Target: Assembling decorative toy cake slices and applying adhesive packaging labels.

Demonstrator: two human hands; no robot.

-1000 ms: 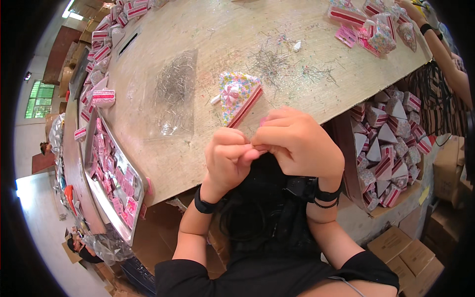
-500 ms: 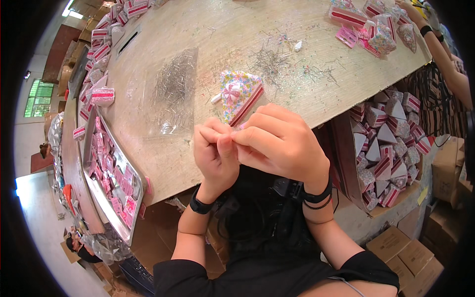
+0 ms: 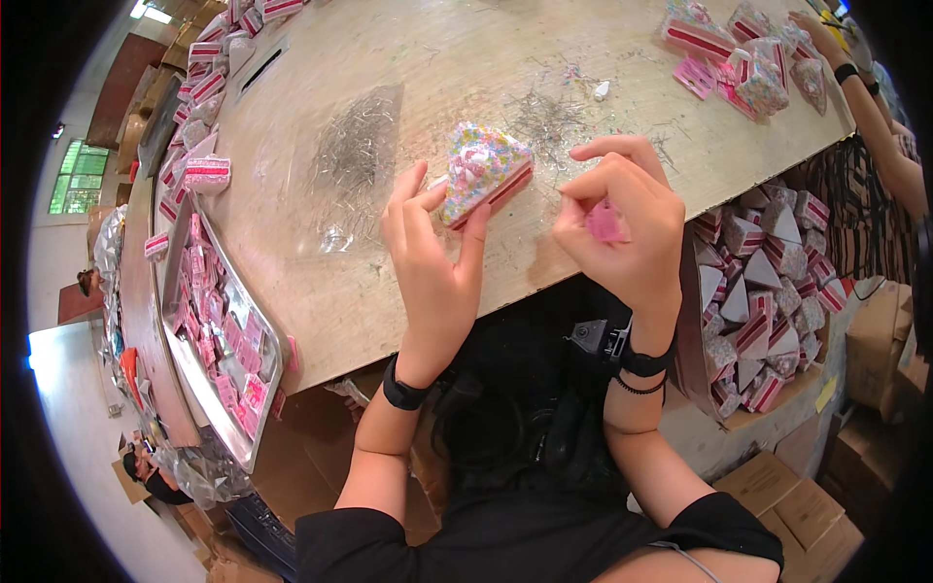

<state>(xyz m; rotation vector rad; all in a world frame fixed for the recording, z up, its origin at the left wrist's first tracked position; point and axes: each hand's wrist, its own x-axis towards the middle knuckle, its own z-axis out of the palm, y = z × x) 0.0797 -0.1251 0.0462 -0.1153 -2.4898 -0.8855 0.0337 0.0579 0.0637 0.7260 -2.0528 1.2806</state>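
Note:
A toy cake slice (image 3: 498, 154) with a sprinkle-covered top and a red-striped side rests on the table, slightly tilted. My left hand (image 3: 432, 267) holds its near tip between thumb and fingers. To the right, my right hand (image 3: 632, 228) is curled round a small pink tag (image 3: 604, 222), part of which shows in the palm. Thumb and forefinger press together there; anything tiny between them is too small to make out. Loose metal pins (image 3: 544, 121) lie scattered just beyond the slice.
A clear plastic bag of pins (image 3: 355, 146) lies left of the slice. A metal tray (image 3: 262, 398) holds pink tags. More cake slices line the table's left edge. A carton (image 3: 685, 321) at right is full of slices. Another person's arm (image 3: 865, 107) reaches in at far right.
My hands have parted. The left has moved up onto the cake slice, which is now tilted; the right has shifted right, showing the pink tag in its palm.

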